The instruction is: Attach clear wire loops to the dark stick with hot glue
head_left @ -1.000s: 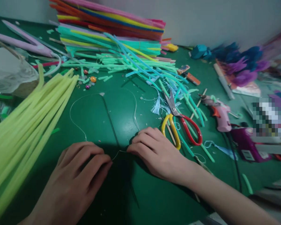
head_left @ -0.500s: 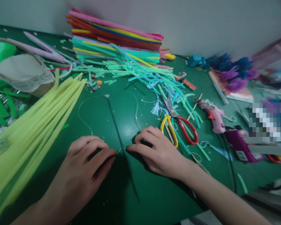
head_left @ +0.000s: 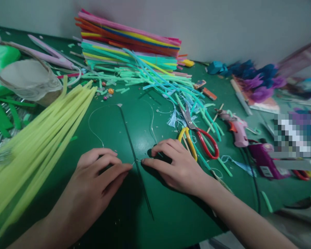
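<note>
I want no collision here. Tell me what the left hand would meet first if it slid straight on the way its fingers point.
The left hand points right, toward the dark wire stem; its fingertips nearly touch it. Just past it is the right hand. Height above the table is hard to judge.

A green bench [head_left: 171,214] carries the clutter; a stack of long pipe cleaners [head_left: 129,38] in pink, orange, yellow and teal lies against the grey wall at the back; a spill of cut teal and mint pieces [head_left: 155,81] spreads in front of it; a bundle of pale yellow stems [head_left: 38,138] fans across the left side; small beads [head_left: 106,93] sit near its far end; scissors [head_left: 197,136] with one yellow and one red handle lie right of centre; a pink glue gun [head_left: 235,126] rests further right; blue and purple flowers [head_left: 259,81] are heaped by the wall; a whitish bag [head_left: 31,79] stands far left.
</note>
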### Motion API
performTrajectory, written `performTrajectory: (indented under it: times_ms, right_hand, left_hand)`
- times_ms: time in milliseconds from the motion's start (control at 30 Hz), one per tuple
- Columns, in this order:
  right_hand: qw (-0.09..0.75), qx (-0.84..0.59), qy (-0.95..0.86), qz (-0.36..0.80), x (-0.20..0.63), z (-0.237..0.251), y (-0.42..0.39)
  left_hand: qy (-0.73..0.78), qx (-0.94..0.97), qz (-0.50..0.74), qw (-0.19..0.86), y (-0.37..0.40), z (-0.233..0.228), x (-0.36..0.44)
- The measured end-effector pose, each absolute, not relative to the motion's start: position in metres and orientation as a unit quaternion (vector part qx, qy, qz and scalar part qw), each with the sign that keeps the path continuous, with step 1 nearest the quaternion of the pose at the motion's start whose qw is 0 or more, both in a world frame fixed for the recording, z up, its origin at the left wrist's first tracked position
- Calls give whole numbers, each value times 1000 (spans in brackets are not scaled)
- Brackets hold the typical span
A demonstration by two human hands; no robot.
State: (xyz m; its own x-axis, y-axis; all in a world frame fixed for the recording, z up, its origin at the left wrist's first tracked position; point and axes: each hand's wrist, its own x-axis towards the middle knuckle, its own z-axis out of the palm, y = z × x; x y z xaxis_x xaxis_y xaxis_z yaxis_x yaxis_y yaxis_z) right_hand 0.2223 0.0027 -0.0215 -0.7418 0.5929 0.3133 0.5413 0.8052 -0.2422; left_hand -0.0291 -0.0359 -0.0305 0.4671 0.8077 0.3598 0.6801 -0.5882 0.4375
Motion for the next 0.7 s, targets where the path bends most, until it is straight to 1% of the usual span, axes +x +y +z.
performTrajectory:
  times_ms: [267, 533, 700]
  right_hand:
    - [206, -298, -929, 74, 222, -21, 3]
    - [209, -289, -931, 75, 221, -19, 4]
    - [206, -291, -931, 75, 222, -18, 4]
  left_hand:
    - [440, 838, 292, 136, -35, -27, -29]
    - [440, 849, 265, 127, -36, -28, -28]
    - [442, 846, 268, 131, -37, -26, -28]
